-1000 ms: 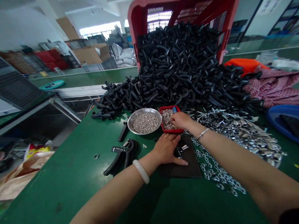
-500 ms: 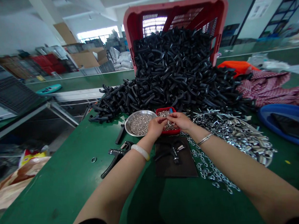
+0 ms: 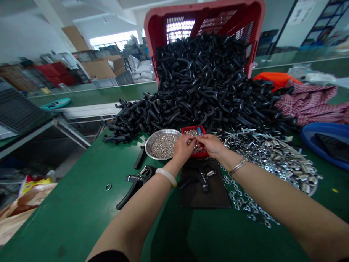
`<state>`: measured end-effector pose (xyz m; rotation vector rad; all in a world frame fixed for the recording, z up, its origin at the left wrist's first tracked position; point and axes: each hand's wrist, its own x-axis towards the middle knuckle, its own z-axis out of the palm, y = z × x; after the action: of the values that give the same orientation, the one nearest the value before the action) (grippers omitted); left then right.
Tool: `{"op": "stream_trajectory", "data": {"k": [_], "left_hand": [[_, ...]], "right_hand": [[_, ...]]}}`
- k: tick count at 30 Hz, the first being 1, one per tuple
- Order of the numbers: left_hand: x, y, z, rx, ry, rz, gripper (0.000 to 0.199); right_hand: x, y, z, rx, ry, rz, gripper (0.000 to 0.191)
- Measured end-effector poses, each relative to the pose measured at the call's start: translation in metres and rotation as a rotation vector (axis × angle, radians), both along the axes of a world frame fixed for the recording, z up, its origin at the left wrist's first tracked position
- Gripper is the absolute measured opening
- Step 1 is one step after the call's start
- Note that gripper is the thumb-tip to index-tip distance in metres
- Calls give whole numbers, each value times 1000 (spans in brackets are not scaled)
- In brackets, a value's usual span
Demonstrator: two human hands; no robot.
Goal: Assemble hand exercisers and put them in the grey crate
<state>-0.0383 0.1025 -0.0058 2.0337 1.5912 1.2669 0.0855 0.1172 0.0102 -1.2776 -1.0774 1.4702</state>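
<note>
Fingertips (image 3: 189, 141) of the left hand (image 3: 182, 150) and the right hand (image 3: 211, 145) curl inward and nearly meet above a small red tray (image 3: 203, 155) of slim silver metal pieces. Both hands look pinched, but whether they grip a piece is too small to tell. A small blue item (image 3: 200, 131) stands at the tray's far side. A jade bangle (image 3: 166, 177) circles the left wrist and a thin silver bracelet (image 3: 237, 167) circles the right.

Just left of the tray, a round steel dish (image 3: 149, 151) holds small silver parts. Below the hands, a dark mat (image 3: 205, 200) carries a black spring hand gripper (image 3: 204, 179). A second black hand gripper (image 3: 137, 182) lies on the green workbench (image 3: 66, 230) to the mat's left, with a loose metal ring (image 3: 108, 187) beyond it.

Silver washers (image 3: 246, 207) and metal sleeves (image 3: 290, 169) spread across the bench to the right. Behind everything, black curved handles (image 3: 201, 80) spill in a heap from a tipped red plastic crate (image 3: 201, 7) at top centre. A blue basin (image 3: 320, 130) and red checked cloth (image 3: 308, 107) sit at the right edge, and cardboard boxes (image 3: 99, 68) stand at upper left.
</note>
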Motion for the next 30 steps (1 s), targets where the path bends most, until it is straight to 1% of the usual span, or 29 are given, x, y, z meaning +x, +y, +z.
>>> {"op": "stream_trajectory", "data": {"k": [2,5,7,11,12,14,16,19,20,21,22,24,27,29,30], "left_hand": [[0,4,2,-7,-18,14,15],[1,8,5,-85,-104,33,17],[3,10,6,-152,-251,-3,19],[6,10,4,-318,-612,-162,23],[7,10,3,-354,-664,-174,22],[9,11,2,-392,-703,-150,19],[9,14,1,-380,-661,-78,17],[5,17,4,-276,-476,77,15],[2,17,6,-248,-394,100,14],[-2,15,8,-237,-311,92,13],[-7,12,11,-247,-225,52,12],[-16,-1,15,-313,-59,-97,12],[-24,-27,17,-417,138,-315,15],[-23,-45,16,-447,240,-397,17],[-22,-52,15,-441,285,-408,18]], "right_hand": [[-5,2,2,34,-4,-23,15],[-10,6,4,97,-30,-41,11],[-12,8,5,141,-66,-44,9],[-11,10,2,210,-171,-37,9],[-12,10,0,222,-201,-34,10],[-13,12,-4,246,-269,-32,12],[-14,15,-8,277,-348,-39,15],[-11,21,-9,355,-493,-55,18],[-8,22,-7,388,-546,-55,17],[-3,23,-5,418,-597,-49,15],[2,22,-2,441,-643,-38,12],[15,17,3,464,-711,5,9],[35,-5,7,548,-809,163,11],[46,-27,6,597,-852,242,14],[50,-38,5,594,-858,252,15]]}}
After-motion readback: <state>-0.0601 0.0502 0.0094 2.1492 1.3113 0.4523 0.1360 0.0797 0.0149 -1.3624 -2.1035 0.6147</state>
